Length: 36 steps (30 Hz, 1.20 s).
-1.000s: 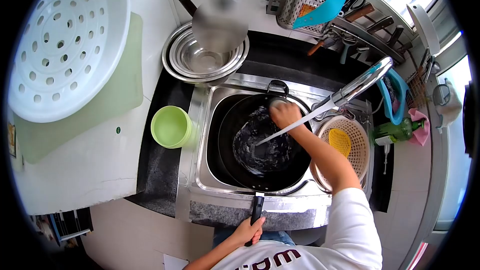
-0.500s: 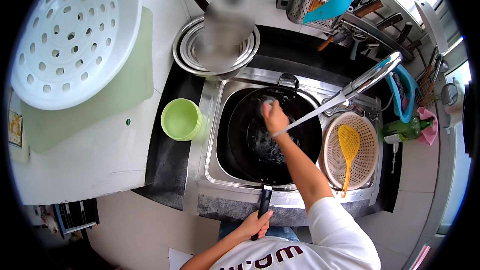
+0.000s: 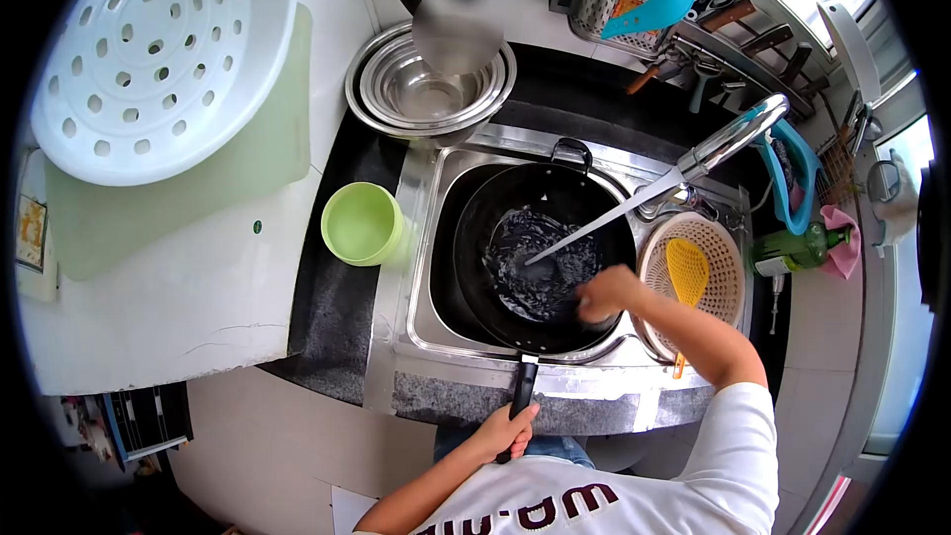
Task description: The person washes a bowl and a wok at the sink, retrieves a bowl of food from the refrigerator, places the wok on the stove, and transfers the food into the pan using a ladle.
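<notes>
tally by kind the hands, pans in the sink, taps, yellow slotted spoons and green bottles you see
hands: 2 (left hand, right hand)
pan: 1
tap: 1
yellow slotted spoon: 1
green bottle: 1
total: 6

One round black metal wok [image 3: 474, 238]. Left of wok: one round pale-green plastic bowl [image 3: 362, 223]. Right of wok: one round beige perforated basket [image 3: 731, 272], one yellow perforated spoon [image 3: 686, 269].

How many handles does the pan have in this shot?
2: a long handle on the near side of the pan, held in the left hand, and a loop handle on the far rim. No other shows.
</notes>
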Tool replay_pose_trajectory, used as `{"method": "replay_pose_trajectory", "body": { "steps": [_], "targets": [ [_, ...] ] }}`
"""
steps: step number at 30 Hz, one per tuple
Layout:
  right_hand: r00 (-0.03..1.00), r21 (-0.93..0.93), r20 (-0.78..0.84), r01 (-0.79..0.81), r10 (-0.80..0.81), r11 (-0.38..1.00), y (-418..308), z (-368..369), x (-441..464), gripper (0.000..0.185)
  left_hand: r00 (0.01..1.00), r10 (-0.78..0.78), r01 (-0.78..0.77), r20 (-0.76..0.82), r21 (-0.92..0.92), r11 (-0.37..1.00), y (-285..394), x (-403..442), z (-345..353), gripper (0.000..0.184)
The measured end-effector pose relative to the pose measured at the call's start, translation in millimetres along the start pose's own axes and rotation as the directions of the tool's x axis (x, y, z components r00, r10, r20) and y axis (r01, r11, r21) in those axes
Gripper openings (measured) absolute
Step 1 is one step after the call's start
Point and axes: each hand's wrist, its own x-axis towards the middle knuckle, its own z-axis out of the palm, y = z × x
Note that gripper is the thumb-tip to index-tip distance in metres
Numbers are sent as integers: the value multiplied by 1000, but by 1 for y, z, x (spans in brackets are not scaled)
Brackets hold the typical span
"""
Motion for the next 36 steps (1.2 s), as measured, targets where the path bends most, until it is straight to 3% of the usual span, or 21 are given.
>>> {"method": "replay_pose_trajectory", "body": {
  "steps": [2,3,4,6,8,10,12,14,16,17,19,20,22,24,26,27,29,31,33,34,36],
  "targets": [
    [968,-96,-176,-198,179,976,26,2,28,35,1000,-17,17,11,-9,1000,-1,1,-1,48],
    [894,-22,-405,-221,194,975,37,9,57,33,999,-31,31,20,-14,999,0,1,-2,49],
    [765,55,-608,-225,212,973,46,13,82,32,999,-29,29,15,-13,999,0,1,-2,49],
    [498,230,-810,-214,308,950,25,-10,111,27,1000,-12,11,24,15,1000,0,1,-2,48],
    [298,478,-830,-59,472,877,-3,-27,142,29,1000,-22,22,21,-8,1000,0,1,-2,45],
    [62,555,-813,381,578,739,-30,-38,170,30,1000,-13,13,3,-15,1000,2,-2,0,39],
    [434,711,-546,692,716,123,-66,-62,154,29,999,-34,34,-20,-2,999,6,-4,3,42],
    [559,705,-596,707,577,44,-86,-62,144,26,998,-45,46,-35,13,999,6,-4,4,45],
    [724,752,-643,658,247,30,-93,-44,132,30,998,-29,30,-49,17,999,5,-3,4,42],
    [799,799,-600,595,46,93,-94,-43,105,29,999,-29,30,-44,16,999,4,-3,4,42],
    [727,673,-616,686,-303,277,-89,-13,86,30,999,-17,18,-47,25,1000,4,-3,2,41],
    [783,707,-425,600,-455,374,-78,-4,64,36,999,-21,22,-41,24,999,2,-1,0,41],
    [897,635,-40,363,-440,682,-44,6,24,48,1000,10,-10,-10,2,1000,-6,2,-4,38],
    [992,184,118,26,-49,983,-16,-1,-4,47,1000,9,-9,-4,2,1000,-2,0,-3,42],
    [976,-82,-74,-211,206,974,18,1,12,38,999,2,-2,35,-16,1000,-3,1,-6,44],
    [920,-87,-318,-270,230,959,31,3,27,27,999,18,-19,49,16,1000,1,0,-4,47],
    [791,71,-527,-324,311,944,41,0,79,23,998,-1,0,67,3,1000,4,1,-5,47],
    [568,284,-722,-278,396,918,20,-13,117,26,996,-24,25,81,-11,1000,6,0,-4,46],
    [340,470,-814,-89,470,878,-13,-20,147,27,1000,10,-9,-3,61,998,7,-2,1,44],
    [308,544,-806,53,505,837,-32,-26,153,25,1000,3,-1,-24,51,999,7,-2,2,42],
    [451,645,-711,112,540,756,-68,-37,147,30,999,16,-13,-44,56,998,7,-2,4,40]
  ]
}}
